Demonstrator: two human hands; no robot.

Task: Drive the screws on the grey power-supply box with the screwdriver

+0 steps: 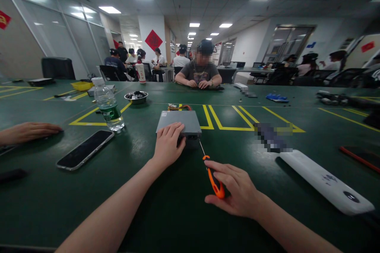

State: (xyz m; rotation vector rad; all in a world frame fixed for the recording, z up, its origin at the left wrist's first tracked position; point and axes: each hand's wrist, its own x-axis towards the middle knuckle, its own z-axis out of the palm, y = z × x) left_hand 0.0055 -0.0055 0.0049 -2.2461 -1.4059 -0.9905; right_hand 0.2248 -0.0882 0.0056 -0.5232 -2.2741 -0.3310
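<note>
A grey metal computer power supply (178, 120) lies on the green table in front of me, with a bundle of coloured wires (185, 107) at its far side. My left hand (169, 144) steadies it, fingers across the top and thumb against the near face. An orange and black screwdriver (214, 182) is in my right hand (234, 185), the fingers curled loosely along its handle. Its thin shaft points up and away from me. The tip meets the near right corner of the power supply; a screw there is too small to make out.
To the left are a phone (86, 150), a water bottle (108, 106) and a metal bowl (136, 97) of small dark parts. A long white device (326, 182) lies at the right. Another person's hand (32, 132) rests at the left edge; a person (198, 69) sits opposite.
</note>
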